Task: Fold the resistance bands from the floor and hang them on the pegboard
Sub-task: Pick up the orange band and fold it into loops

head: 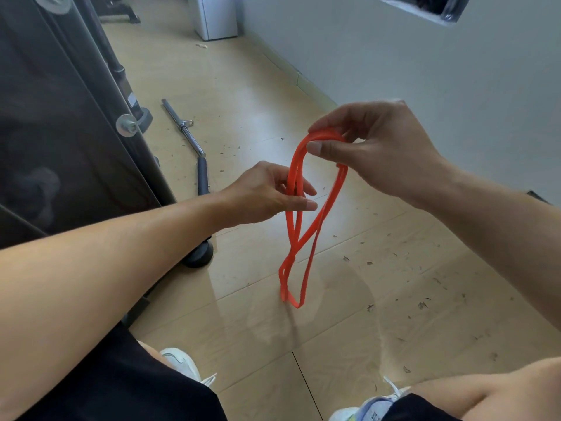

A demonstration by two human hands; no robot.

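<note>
Black shorts [115, 381] cover my thighs at the bottom of the view, and below them my white sneakers [182, 364] stand on the pale wood-look floor [349, 344], which is flecked with small dark bits of debris. Above my knees I hold the orange resistance band [299, 238] doubled into several strands, its lowest loop hanging just over the floor, though I cannot tell whether it touches. My left hand [267, 196] pinches the strands partway down, thumb and fingertips closed together around them. My right hand [373, 147] is higher and grips the top bend of the band, thumb underneath and fingers curled over it, so the strands drape down from that hand and cross one another below my left hand. To my left stands a dark panel [60, 117] with a round metal bolt [127, 125] on its edge, and a black rounded foot [200, 253] rests on the floor beside it. Farther out a chrome bar with a dark grip [188, 138] lies on the floor. Beyond that a white cabinet [215, 16] stands against the grey wall [425, 71], and an opening [425, 4] with dark items inside, too unclear to name, shows in the wall at the top right.
</note>
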